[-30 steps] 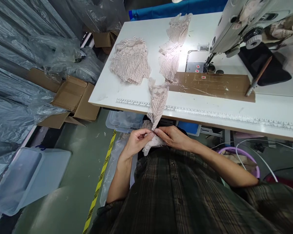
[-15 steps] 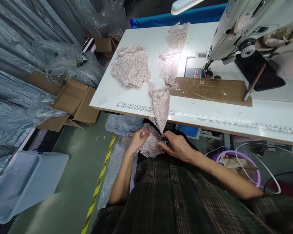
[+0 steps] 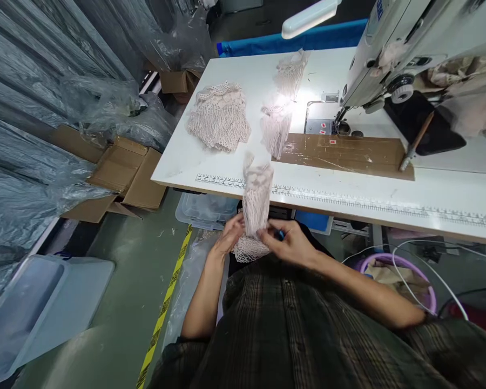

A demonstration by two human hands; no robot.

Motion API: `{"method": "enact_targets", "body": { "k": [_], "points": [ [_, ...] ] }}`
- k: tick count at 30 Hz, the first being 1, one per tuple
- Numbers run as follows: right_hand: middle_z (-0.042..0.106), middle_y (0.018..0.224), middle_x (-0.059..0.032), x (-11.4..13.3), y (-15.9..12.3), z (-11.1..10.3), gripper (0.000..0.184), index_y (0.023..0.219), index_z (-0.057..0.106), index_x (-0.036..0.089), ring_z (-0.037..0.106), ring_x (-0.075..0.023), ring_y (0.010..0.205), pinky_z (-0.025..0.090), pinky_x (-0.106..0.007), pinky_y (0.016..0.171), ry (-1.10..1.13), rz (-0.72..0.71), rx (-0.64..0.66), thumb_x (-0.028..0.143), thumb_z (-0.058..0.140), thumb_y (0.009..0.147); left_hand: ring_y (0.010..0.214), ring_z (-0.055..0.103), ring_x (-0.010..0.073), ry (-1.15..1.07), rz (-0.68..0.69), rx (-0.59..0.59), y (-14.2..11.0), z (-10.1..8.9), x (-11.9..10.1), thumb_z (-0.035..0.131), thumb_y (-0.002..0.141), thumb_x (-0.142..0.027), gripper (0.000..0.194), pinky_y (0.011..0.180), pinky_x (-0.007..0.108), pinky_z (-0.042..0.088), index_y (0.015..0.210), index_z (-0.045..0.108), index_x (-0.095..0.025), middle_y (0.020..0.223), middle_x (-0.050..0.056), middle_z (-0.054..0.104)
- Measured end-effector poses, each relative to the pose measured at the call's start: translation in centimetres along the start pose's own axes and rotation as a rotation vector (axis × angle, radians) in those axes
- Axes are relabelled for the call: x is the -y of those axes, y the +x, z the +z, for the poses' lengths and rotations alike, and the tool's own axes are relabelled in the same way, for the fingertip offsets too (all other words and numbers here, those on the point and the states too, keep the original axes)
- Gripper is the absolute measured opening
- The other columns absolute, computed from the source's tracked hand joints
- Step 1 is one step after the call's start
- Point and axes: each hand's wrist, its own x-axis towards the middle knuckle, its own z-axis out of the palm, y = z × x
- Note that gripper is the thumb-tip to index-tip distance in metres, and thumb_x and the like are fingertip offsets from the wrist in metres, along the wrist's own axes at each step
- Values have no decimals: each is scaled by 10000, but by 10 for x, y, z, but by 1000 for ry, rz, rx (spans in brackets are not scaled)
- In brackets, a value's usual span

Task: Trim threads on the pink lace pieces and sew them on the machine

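Lace panel over the edge: pale pinkish beige, openwork mesh, a narrow strip (image 3: 257,197) with a thin wisp at its top.
Its pose: upper part flat on the table (image 3: 178,162), across the printed ruler; the rest hangs past the front edge, slightly blurred.
Its lower end: between the left fingers (image 3: 235,224) and right fingers (image 3: 282,224), close to both; whether the left ones touch it is unclear.
Lace on the lap: a paler, loosely bunched piece (image 3: 249,249) below the hanging end, net pattern showing, partly covered by it.
Small blue tool: in the right hand, mostly hidden; only a bright blue bit (image 3: 281,235) shows, its shape unreadable.
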Motion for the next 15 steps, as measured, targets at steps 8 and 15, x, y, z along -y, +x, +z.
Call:
{"method": "enact_targets", "body": {
  "k": [8, 15],
  "points": [
    [570, 638, 20, 1, -31, 6, 35, 712, 627, 157, 440, -89, 553, 313, -214, 537, -167, -292, 784, 152, 613, 744, 677, 659, 178, -209, -70, 158, -4, -2, -50, 835, 593, -531, 691, 645, 256, 503, 1115, 647, -119, 801, 94, 715],
    [546, 672, 2, -1, -9, -25, 449, 926, 646, 142, 449, -112, 579, 348, -227, 552, -155, 100, 243, 483, 359, 978, 631, 602, 123, 31, -84, -26, -17, 0, -58, 809, 677, -396, 344, 565, 197, 427, 878, 750, -123, 752, 60, 702]
  ]
}}
